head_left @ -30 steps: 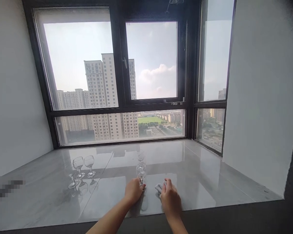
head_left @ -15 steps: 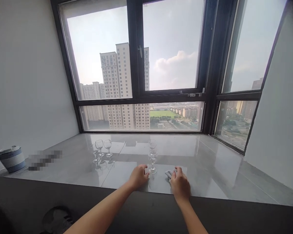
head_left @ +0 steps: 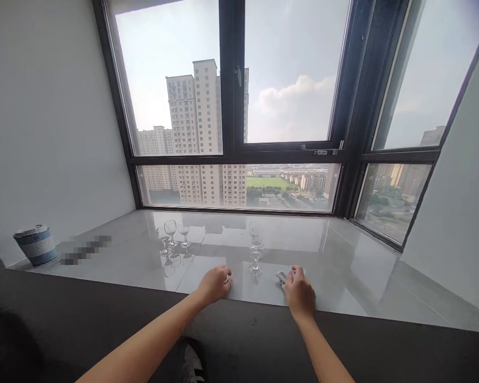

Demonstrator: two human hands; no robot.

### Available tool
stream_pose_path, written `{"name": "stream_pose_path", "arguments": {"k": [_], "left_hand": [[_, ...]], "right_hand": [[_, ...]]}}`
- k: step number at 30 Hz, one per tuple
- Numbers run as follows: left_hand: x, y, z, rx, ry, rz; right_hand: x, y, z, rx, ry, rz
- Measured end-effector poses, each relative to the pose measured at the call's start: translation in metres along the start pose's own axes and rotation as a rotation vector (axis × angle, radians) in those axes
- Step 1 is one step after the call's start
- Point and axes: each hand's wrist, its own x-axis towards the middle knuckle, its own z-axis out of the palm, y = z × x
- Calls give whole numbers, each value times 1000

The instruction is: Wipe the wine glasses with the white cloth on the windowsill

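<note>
On the glossy grey sill, clear stemmed glasses (head_left: 256, 249) stand between my hands, one seen above the other; I cannot tell whether they are stacked or one behind the other. My left hand (head_left: 215, 284) rests near the sill's front edge, left of these glasses and apart from them. Its fingers are loosely curled, with a gap to the thumb and nothing visible in them. To the right of the glasses, my right hand (head_left: 301, 293) is closed on a crumpled light grey cloth (head_left: 281, 276), which lies against the sill.
Three more stemmed glasses (head_left: 170, 229) stand together farther left. A blue and white bucket (head_left: 39, 246) sits at the sill's left end, beside a pixelated patch. Dark-framed windows (head_left: 231, 159) border the back. The tiled sill (head_left: 343, 287) ends at a front edge; a shoe (head_left: 192, 364) shows below.
My left hand has drawn away leftward from the middle glasses, widening the gap. My right hand stays by the cloth. The view has shifted slightly.
</note>
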Motion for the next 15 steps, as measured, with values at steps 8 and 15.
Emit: {"name": "stream_pose_path", "arguments": {"k": [8, 15], "left_hand": [[-26, -31, 11, 96, 194, -86], [-28, -32, 15, 22, 213, -93]], "right_hand": [[-1, 2, 3, -34, 8, -25], [-2, 2, 1, -22, -23, -21]]}}
